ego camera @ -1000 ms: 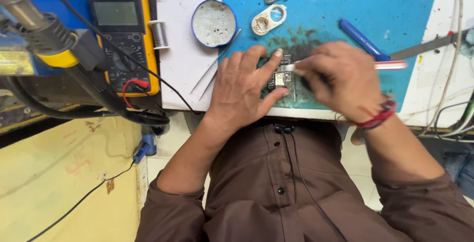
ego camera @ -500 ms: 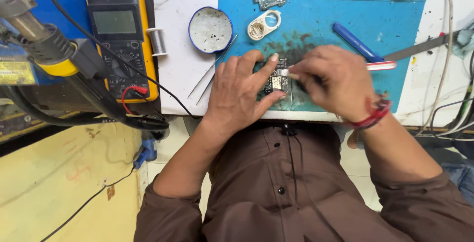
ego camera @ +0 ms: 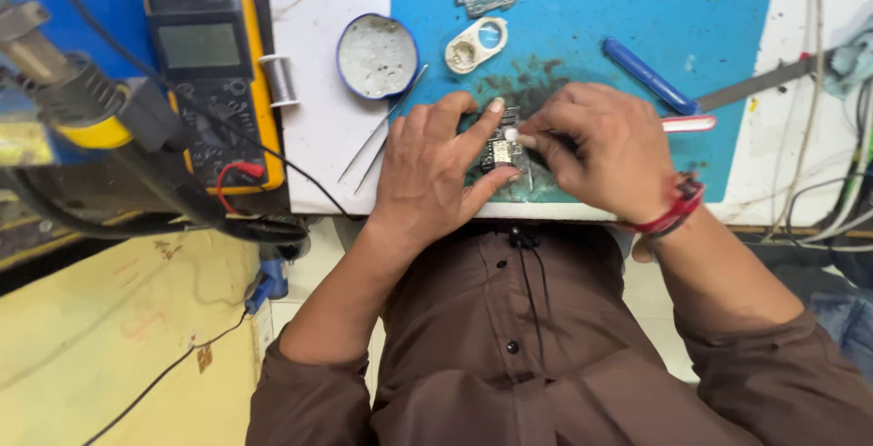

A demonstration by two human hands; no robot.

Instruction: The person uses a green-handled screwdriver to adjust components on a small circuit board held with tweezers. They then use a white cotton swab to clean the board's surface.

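The left hand (ego camera: 435, 173) pinned a small circuit board (ego camera: 500, 150) on the blue mat (ego camera: 582, 64) between thumb and forefinger, while at its three o'clock the right hand (ego camera: 605, 150), fingers closed on a white-tipped tool (ego camera: 515, 138), worked its surface, apparently mid-job.

Multimeter (ego camera: 207, 82) left of mat (ego camera: 582, 37) (on bench).

Bare blue mat (ego camera: 582, 55) lies open beyond the two hands, hemmed by the round tin (ego camera: 376, 55) and tweezers (ego camera: 382, 137) to the left, the white ring (ego camera: 476, 44) ahead, and the blue pen (ego camera: 650, 76) to the right
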